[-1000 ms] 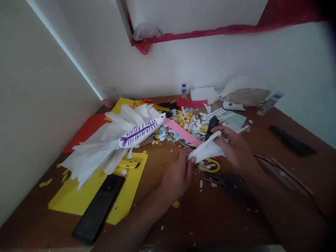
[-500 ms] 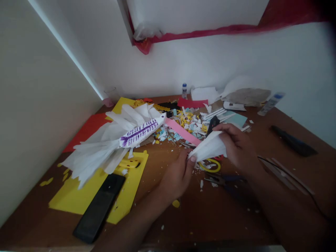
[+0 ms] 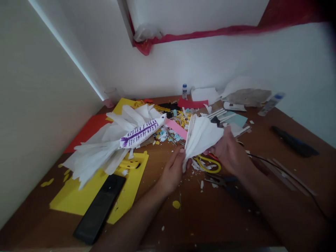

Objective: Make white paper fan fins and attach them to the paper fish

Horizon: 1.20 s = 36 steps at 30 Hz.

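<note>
Both my hands hold a pleated white paper fan (image 3: 201, 136) over the middle of the brown table (image 3: 215, 213). My left hand (image 3: 173, 171) pinches its lower edge with thumb and fingers. My right hand (image 3: 231, 150) grips its narrow right end. The fan is spread open toward the left. To the left lies a white paper bird (image 3: 112, 143) with a purple-marked body, resting on yellow sheets (image 3: 76, 197).
A black phone (image 3: 98, 208) lies on the yellow sheet at front left. Yellow-handled scissors (image 3: 210, 162) lie under the fan. A pile of paper scraps (image 3: 181, 122), a pink strip (image 3: 176, 127), glue bottles (image 3: 184, 91) and white sheets (image 3: 244, 92) crowd the back. A dark tool (image 3: 295, 145) lies at right.
The folded white paper has fanned open to the left between my hands. My right hand has slid down to its right end; my left hand has shifted slightly up along the lower edge.
</note>
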Tool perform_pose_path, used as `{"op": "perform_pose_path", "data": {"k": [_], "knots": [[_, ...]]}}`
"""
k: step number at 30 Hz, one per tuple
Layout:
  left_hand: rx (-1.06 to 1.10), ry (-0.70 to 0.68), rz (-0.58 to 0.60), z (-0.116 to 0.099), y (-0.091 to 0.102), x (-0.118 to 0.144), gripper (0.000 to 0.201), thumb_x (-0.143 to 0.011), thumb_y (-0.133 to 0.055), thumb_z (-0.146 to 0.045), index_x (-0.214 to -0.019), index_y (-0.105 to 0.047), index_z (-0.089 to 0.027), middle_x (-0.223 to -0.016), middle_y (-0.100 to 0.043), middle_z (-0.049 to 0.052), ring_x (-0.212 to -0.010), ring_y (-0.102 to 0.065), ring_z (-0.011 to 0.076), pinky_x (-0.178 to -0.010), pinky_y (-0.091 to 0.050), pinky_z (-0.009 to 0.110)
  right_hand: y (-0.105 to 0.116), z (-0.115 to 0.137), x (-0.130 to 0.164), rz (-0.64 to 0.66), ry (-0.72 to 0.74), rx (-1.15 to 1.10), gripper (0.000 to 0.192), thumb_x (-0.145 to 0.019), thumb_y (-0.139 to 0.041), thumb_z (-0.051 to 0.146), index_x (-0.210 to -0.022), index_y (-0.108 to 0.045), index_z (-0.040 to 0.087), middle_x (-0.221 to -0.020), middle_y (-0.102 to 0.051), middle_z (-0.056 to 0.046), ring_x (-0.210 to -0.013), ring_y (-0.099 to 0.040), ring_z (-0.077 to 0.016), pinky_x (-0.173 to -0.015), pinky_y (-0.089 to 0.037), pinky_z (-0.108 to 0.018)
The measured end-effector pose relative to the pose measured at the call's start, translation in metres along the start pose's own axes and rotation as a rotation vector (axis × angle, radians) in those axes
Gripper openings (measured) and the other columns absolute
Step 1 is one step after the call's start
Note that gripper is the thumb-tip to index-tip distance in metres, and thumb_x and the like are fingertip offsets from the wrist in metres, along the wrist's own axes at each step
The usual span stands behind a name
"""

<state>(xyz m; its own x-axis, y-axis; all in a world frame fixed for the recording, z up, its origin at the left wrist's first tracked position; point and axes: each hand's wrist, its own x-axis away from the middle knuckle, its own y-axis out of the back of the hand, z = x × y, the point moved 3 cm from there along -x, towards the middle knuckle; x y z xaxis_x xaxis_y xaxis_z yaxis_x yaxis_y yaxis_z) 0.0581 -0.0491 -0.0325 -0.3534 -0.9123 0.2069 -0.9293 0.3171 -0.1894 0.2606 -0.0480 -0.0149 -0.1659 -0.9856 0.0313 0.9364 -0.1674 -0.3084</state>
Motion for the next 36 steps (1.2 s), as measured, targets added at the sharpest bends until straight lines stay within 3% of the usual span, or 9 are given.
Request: {"op": "perform_pose_path", "data": {"k": [3, 5, 12, 16, 21, 27, 36], "knots": [[0.016, -0.028, 0.086, -0.002, -0.003, 0.001, 0.046, -0.103, -0.058, -0.066, -0.120, -0.060, -0.024, -0.070, -0.053, -0.004, -0.060, -0.044, 0.0140, -0.056, -0.033, 0.026, -0.011, -0.007, 0.012, 0.103, -0.032, 0.112, 0.050, -0.084, -0.085, 0.067, -0.108, -0.074, 0.024, -0.095, -0.079, -0.006, -0.073, -0.067, -0.0226, -0.063, -0.055, -0.036], [-0.004, -0.016, 0.116, -0.003, -0.004, 0.003, 0.045, -0.103, -0.057, -0.066, -0.121, -0.057, -0.025, -0.070, -0.053, -0.005, -0.058, -0.043, 0.0132, -0.054, -0.032, 0.024, -0.016, -0.007, 0.019, 0.137, -0.039, 0.215, 0.046, -0.079, -0.092, 0.059, -0.101, -0.075, 0.022, -0.086, -0.076, -0.003, -0.066, -0.062, -0.0188, -0.062, -0.053, -0.034], [0.040, 0.098, 0.144, -0.003, -0.005, 0.007, 0.040, -0.103, -0.059, -0.064, -0.113, -0.048, -0.027, -0.075, -0.056, -0.006, -0.057, -0.044, 0.0116, -0.049, -0.031, 0.020, -0.018, -0.005, 0.022, 0.130, -0.015, 0.349, 0.039, -0.088, -0.085, 0.059, -0.098, -0.076, 0.022, -0.078, -0.075, -0.002, -0.064, -0.062, -0.0194, -0.062, -0.053, -0.034], [0.109, 0.136, 0.225, 0.001, -0.006, 0.007, 0.039, -0.104, -0.059, -0.063, -0.118, -0.048, -0.029, -0.082, -0.060, -0.005, -0.058, -0.046, 0.0102, -0.049, -0.029, 0.019, -0.020, -0.006, 0.023, 0.167, -0.038, 0.303, 0.039, -0.089, -0.083, 0.061, -0.093, -0.077, 0.023, -0.071, -0.075, -0.002, -0.062, -0.066, -0.0215, -0.060, -0.053, -0.035], [0.223, 0.123, 0.272, 0.003, -0.010, 0.008, 0.043, -0.103, -0.065, -0.060, -0.128, -0.049, -0.030, -0.086, -0.059, -0.004, -0.059, -0.044, 0.0087, -0.051, -0.028, 0.019, -0.021, -0.009, 0.023, 0.209, -0.080, 0.250, 0.042, -0.090, -0.082, 0.063, -0.102, -0.079, 0.022, -0.073, -0.077, -0.004, -0.064, -0.071, -0.0237, -0.063, -0.053, -0.036], [0.303, 0.125, 0.244, 0.004, -0.011, 0.007, 0.045, -0.098, -0.073, -0.060, -0.121, -0.050, -0.029, -0.082, -0.055, -0.006, -0.056, -0.040, 0.0068, -0.051, -0.024, 0.018, -0.013, -0.021, 0.019, 0.040, -0.039, 0.104, 0.042, -0.091, -0.080, 0.066, -0.092, -0.071, 0.025, -0.076, -0.069, -0.001, -0.062, -0.056, -0.0188, -0.056, -0.047, -0.033], [0.309, 0.116, 0.164, 0.002, -0.013, 0.009, 0.041, -0.101, -0.069, -0.061, -0.114, -0.046, -0.029, -0.077, -0.051, -0.008, -0.055, -0.036, 0.0067, -0.051, -0.023, 0.019, -0.014, -0.021, 0.019, 0.102, -0.049, 0.072, 0.036, -0.097, -0.077, 0.060, -0.089, -0.072, 0.025, -0.068, -0.067, 0.000, -0.058, -0.058, -0.0184, -0.056, -0.051, -0.034]]}}
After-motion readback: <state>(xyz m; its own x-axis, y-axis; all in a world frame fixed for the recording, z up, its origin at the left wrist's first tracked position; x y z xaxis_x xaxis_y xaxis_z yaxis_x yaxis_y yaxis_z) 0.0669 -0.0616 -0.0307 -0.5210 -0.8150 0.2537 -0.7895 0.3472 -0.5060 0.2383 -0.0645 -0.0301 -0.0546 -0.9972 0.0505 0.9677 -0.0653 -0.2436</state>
